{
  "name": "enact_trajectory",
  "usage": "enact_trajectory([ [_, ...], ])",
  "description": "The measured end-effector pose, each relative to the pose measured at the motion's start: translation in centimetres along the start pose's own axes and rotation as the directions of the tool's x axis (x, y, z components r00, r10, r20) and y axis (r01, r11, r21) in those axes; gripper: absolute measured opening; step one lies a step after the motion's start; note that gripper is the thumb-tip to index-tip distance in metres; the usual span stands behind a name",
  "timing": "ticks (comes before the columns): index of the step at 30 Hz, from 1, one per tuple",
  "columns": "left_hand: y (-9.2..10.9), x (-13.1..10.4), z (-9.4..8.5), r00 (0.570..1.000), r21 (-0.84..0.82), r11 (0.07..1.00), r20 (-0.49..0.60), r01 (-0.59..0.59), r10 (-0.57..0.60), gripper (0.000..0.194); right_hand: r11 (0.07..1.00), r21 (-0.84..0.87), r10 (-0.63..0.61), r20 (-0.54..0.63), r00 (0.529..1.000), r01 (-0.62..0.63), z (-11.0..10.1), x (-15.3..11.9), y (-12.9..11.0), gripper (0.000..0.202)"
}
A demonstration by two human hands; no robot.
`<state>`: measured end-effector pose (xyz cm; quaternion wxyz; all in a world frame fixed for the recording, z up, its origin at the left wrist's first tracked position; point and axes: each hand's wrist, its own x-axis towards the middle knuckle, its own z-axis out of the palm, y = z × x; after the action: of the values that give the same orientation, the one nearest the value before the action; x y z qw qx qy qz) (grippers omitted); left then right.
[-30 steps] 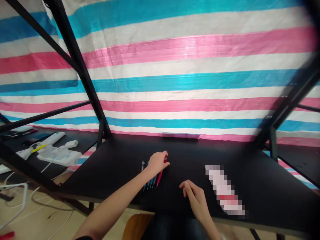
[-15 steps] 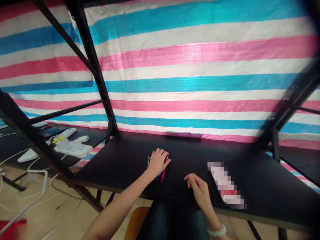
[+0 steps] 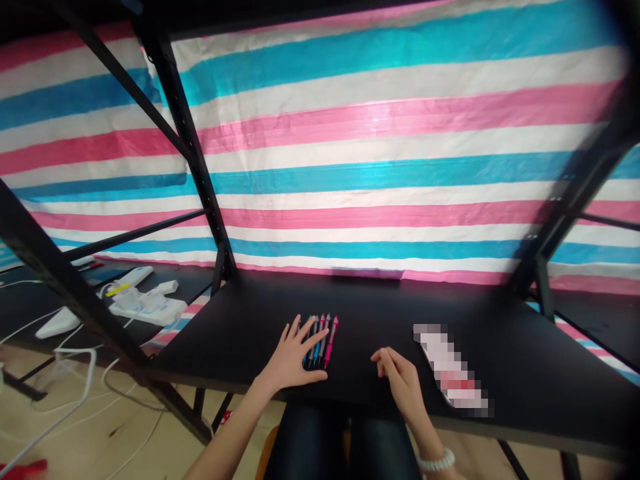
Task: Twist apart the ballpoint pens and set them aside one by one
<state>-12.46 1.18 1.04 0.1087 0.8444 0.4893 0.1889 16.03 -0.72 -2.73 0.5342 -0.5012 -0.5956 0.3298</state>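
Note:
Several slim pens lie side by side in a row on the black tabletop (image 3: 370,300). At the right end of the row is a pink pen (image 3: 331,343); a blue pen (image 3: 317,350) and grey ones lie beside it. My left hand (image 3: 293,357) is spread over the row's left part, fingers apart, hiding some of the pens; whether it presses on them I cannot tell. To the right of the pens, my right hand (image 3: 401,381) rests near the table's front edge with fingers loosely curled and nothing visible in them. A white bead bracelet (image 3: 437,460) circles its wrist.
A flat, phone-shaped thing, blurred out (image 3: 453,370), lies right of my right hand. Black metal posts (image 3: 193,153) frame the table, and a striped sheet (image 3: 375,167) hangs behind it. White power strips (image 3: 150,308) and cables are on the neighbouring table at left.
My left hand has drawn back left and toward me, and its fingers have spread, uncovering more of the pens. My right hand and the phone-shaped thing have stayed put.

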Motion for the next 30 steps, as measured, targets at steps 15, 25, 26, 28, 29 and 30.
enact_trajectory([
  [15,3.7,2.6,2.3,0.972,-0.105,0.978,0.129,-0.182,0.195,0.071,0.99,0.088,0.109,-0.022,0.994,-0.107,-0.2,-0.4,0.4,0.049],
  [25,7.7,2.0,3.9,0.944,-0.175,0.951,0.173,-0.253,0.283,0.08,0.944,0.284,0.219,-0.153,0.964,-0.169,-0.5,-0.9,1.8,0.048],
  [26,7.7,1.9,3.9,0.947,-0.169,0.956,0.174,-0.241,0.269,0.081,0.943,0.288,0.216,-0.153,0.964,-0.165,-0.5,-0.9,1.8,0.048],
  [28,7.6,1.9,3.9,0.952,-0.156,0.963,0.182,-0.218,0.245,0.082,0.945,0.287,0.204,-0.152,0.967,-0.154,-0.4,-0.9,1.6,0.048],
  [29,7.6,2.0,3.9,0.954,-0.149,0.966,0.185,-0.209,0.235,0.082,0.949,0.281,0.195,-0.155,0.969,-0.146,-0.3,-0.9,1.4,0.047],
  [30,7.6,2.0,4.0,0.955,-0.141,0.969,0.188,-0.203,0.227,0.082,0.952,0.273,0.184,-0.157,0.97,-0.136,-0.3,-0.9,1.2,0.047],
])
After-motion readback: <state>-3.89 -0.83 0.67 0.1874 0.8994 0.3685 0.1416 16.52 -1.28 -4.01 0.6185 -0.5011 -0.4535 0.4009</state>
